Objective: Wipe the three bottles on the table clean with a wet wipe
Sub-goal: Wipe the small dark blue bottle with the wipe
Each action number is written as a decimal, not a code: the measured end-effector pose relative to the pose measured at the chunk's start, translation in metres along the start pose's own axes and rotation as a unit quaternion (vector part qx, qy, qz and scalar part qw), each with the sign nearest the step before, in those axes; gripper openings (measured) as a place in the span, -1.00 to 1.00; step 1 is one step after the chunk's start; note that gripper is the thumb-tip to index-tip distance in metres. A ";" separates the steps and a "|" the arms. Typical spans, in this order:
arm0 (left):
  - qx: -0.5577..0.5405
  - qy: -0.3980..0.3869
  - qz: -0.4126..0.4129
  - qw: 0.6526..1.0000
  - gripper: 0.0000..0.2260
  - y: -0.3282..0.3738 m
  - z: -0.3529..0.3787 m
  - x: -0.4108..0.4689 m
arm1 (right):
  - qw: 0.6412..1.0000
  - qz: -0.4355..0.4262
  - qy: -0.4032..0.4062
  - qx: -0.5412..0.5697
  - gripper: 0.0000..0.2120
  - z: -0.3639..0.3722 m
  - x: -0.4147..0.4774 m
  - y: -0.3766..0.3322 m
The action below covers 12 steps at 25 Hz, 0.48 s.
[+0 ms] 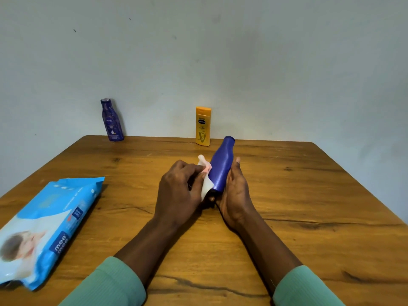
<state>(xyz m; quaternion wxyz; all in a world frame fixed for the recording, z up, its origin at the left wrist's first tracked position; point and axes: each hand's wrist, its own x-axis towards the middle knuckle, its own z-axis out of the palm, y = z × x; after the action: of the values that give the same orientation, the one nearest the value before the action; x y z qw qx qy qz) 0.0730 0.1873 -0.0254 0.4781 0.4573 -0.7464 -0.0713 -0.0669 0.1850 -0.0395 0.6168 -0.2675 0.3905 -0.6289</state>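
Note:
A plain dark blue bottle (220,166) is held tilted above the middle of the table, cap end pointing away. My right hand (235,193) grips its lower part from the right and underneath. My left hand (178,191) presses a white wet wipe (205,177) against the bottle's left side. A second dark blue labelled bottle (112,120) stands upright at the far left edge by the wall. A yellow bottle (203,127) stands upright at the far edge near the middle.
A blue pack of wet wipes (46,228) lies flat on the wooden table (309,206) at the near left. A pale wall rises right behind the far edge of the table.

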 end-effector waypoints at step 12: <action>-0.119 -0.004 -0.104 0.987 -0.82 -0.003 0.004 -0.004 | 0.993 0.009 0.016 0.117 -0.55 0.009 -0.010 -0.010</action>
<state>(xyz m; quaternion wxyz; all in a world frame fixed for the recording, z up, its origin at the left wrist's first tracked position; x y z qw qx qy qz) 0.0728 0.1869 -0.0316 0.5165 0.4718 -0.6827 -0.2110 -0.0643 0.1923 -0.0250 0.6432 -0.1805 0.3263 -0.6688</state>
